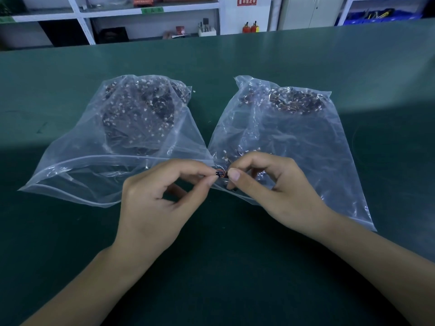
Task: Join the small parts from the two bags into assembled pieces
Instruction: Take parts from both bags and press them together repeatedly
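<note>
A green counter (235,67) carried everything. On it lay two clear plastic bags side by side, their near corners meeting: the left bag (77,165) and the right bag (317,147), each holding a heap of small dark parts with pale bits toward its far end. In front of them, the left hand (155,203) and the right hand (273,184) met fingertip to fingertip, both pinching a tiny dark part (220,173) with an orange edge, held just above the bags' meeting corners.
</note>
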Demonstrator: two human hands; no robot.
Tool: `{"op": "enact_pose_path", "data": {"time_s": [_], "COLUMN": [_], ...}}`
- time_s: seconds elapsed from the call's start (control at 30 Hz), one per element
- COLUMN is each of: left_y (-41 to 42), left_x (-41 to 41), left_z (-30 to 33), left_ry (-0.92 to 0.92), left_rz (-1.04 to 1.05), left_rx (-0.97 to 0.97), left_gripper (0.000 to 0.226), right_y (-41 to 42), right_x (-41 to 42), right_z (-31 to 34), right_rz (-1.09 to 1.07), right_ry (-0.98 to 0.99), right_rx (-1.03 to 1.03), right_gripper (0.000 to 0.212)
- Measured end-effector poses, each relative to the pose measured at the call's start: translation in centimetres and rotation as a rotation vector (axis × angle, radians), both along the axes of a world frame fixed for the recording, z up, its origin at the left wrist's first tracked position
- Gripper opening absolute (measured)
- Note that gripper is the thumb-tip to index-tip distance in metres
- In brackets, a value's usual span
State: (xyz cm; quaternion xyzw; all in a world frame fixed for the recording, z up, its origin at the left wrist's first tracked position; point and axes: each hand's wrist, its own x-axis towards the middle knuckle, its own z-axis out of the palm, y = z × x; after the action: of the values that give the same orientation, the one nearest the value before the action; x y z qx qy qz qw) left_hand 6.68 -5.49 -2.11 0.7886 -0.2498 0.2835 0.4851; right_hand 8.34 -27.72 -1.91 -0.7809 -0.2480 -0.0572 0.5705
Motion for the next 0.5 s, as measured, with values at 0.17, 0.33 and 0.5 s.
{"op": "enact_pose_path", "data": {"time_s": [0.17,0.33,0.5], "left_y": [-0.40,-0.65,-0.75], "left_x": [-0.22,-0.33,-0.25], "left_z": [-0.09,0.12,0.23], "left_ry": [0.147,0.195,0.253], "left_rz": [-0.042,-0.049,-0.076], "left_rx": [-0.119,-0.142,-0.176], "left_gripper": [0.026,0.029,0.031], "right_y": [0.04,0.06,0.01], "right_x": [0.03,0.04,0.17], "right_z": [-0.14,-0.34,-0.50], "right_rz": [-0.005,-0.017,-0.041], "right_ry": [-0.004,-0.030,-0.097], "right_rx": [-0.006,-0.033,-0.080], "right_gripper": [0.016,0.012,0.007]}}
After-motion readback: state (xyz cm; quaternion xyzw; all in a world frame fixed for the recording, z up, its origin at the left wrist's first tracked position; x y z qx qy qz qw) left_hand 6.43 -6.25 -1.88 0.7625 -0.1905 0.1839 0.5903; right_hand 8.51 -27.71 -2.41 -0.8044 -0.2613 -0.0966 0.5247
